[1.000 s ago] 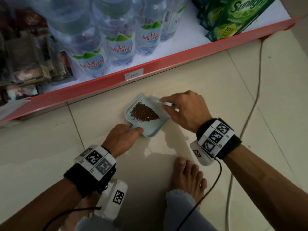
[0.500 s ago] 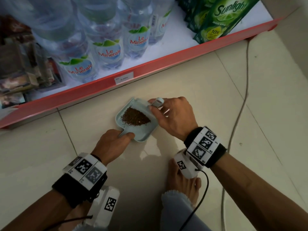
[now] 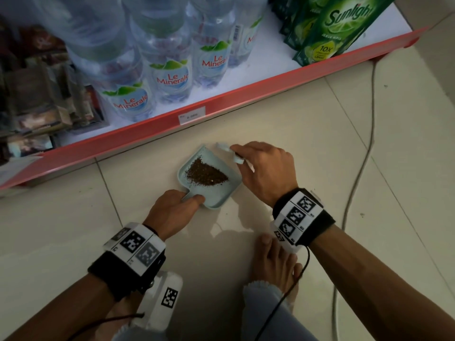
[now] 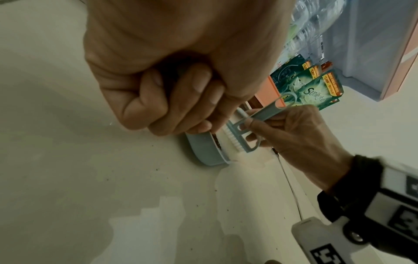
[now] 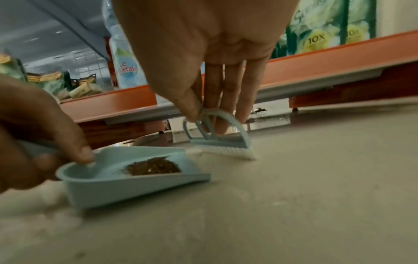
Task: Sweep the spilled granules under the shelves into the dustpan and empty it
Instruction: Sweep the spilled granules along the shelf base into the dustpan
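A small pale-blue dustpan (image 3: pixel 221 196) lies on the tiled floor in front of the red shelf edge, with a heap of brown granules (image 3: pixel 205 172) inside. My left hand (image 3: pixel 172 212) grips its short handle, thumb on top; the wrist view shows the fingers (image 4: pixel 172 103) curled round it. My right hand (image 3: pixel 263 171) pinches a matching small brush (image 5: pixel 220 141) by its handle. The brush's white bristles (image 5: pixel 228 151) touch the floor just beyond the pan's open lip. In the head view only the tip of the brush (image 3: pixel 225 146) shows past the knuckles.
The red shelf edge (image 3: pixel 246 94) runs diagonally close behind the pan, with water bottles (image 3: pixel 170 77) and green detergent packs (image 3: pixel 339 25) on it. A low gap (image 5: pixel 316 92) opens under the shelf. A cable (image 3: pixel 369 119) trails on the right. My bare foot (image 3: pixel 275 257) is just behind the hands.
The brush has moved from over the pan's right side out to the floor at the pan's far lip. The left hand keeps its hold on the dustpan handle.
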A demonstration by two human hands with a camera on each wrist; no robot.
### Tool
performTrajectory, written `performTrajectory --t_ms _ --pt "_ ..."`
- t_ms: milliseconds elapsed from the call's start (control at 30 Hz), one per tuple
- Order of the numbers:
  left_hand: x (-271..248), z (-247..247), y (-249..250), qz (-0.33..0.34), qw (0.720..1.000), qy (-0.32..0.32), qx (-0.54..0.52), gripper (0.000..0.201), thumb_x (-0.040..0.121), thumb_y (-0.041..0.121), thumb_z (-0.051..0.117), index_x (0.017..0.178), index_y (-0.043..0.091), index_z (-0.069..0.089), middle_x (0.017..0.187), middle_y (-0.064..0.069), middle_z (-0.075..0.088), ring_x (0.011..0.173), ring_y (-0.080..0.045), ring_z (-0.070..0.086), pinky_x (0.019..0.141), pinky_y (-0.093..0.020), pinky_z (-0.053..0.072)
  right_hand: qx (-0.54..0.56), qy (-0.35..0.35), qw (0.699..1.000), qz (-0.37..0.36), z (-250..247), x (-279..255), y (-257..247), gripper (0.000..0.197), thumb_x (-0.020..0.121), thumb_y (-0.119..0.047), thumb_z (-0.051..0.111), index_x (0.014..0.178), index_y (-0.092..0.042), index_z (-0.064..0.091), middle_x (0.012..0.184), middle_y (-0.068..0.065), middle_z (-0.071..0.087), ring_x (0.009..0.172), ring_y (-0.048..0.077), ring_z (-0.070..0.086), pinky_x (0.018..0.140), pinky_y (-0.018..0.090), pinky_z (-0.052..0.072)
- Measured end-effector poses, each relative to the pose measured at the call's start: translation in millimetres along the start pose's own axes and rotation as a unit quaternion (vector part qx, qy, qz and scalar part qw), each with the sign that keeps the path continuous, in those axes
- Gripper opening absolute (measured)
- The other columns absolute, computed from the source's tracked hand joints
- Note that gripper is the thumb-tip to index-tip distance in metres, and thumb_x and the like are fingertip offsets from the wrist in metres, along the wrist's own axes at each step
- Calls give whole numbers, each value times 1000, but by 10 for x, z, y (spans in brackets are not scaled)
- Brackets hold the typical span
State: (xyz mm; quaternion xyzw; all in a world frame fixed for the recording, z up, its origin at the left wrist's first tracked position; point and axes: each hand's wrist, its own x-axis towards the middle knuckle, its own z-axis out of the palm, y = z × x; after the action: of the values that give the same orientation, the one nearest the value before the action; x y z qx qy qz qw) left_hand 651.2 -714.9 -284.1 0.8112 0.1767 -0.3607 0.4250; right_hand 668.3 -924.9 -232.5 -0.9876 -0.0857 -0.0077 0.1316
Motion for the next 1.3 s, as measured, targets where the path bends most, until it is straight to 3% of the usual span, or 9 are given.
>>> performTrajectory --t_ms 133,233,300,433,733,833,900,1167,1300 --pt "-14 14 -3 -8 1000 4 -5 38 83 46 67 57 18 61 41 11 53 53 -14 52 51 -27 34 136 -49 990 -4 -16 -53 -42 25 96 -34 54 109 -26 74 88 -6 75 66 17 67 58 29 53" --pt "-11 12 -17 -2 1000 11 -7 36 84 47 66 62 19 65 52 11 59 58 -12 55 51 -26 35 92 63 994 8 -100 102 56 20 92 -31 60 103 -28 77 86 -5 77 59 17 69 56 20 50" --pt "-9 5 -24 0 1000 11 -2 38 84 48 65 61 18 64 41 12 56 53 -11 53 48 -25 34 26 89 995 31 -138 309 170 22 93 -33 59 109 -31 74 89 -1 78 65 25 70 58 25 50" --pt "1 -7 -8 -6 1000 13 0 39 84 48 65 58 18 62 34 16 51 47 -9 49 46 -23 31 -56 11 996 75 -66 701 344 30 97 -42 46 118 -34 67 98 4 74 86 37 66 68 36 48" --pt "62 -74 -20 -21 1000 20 -1 38 82 47 66 58 18 61 32 13 49 49 -14 50 48 -24 32 -64 -71 995 -22 22 477 219 32 98 -30 48 125 -39 62 94 0 74 73 28 65 61 26 36" --pt "52 -66 1 -19 1000 16 4 38 82 47 65 59 18 62 33 12 50 50 -14 51 48 -25 33 -7 -93 995 -41 -22 181 76 28 96 -30 52 120 -36 67 94 -2 76 71 25 67 62 26 46" --pt "48 -62 20 -15 1000 19 6 38 82 46 65 59 17 61 39 10 51 51 -14 51 49 -25 33 29 -103 993 -44 -36 39 -20 28 96 -33 52 120 -36 66 98 -2 76 75 27 68 66 35 54" --pt "-41 -138 -10 56 998 -5 -16 38 86 44 62 58 19 55 40 12 46 37 -3 40 50 -27 32 112 50 992 -14 -203 -58 -141 18 93 -31 59 107 -31 70 88 -7 76 67 17 70 54 36 56" --pt "-157 -215 -62 82 996 -1 -44 38 88 40 63 57 19 53 42 11 45 39 -3 39 49 -26 33 207 27 978 6 -299 23 -179 16 91 -28 63 103 -26 74 94 -4 76 78 17 71 60 40 60"
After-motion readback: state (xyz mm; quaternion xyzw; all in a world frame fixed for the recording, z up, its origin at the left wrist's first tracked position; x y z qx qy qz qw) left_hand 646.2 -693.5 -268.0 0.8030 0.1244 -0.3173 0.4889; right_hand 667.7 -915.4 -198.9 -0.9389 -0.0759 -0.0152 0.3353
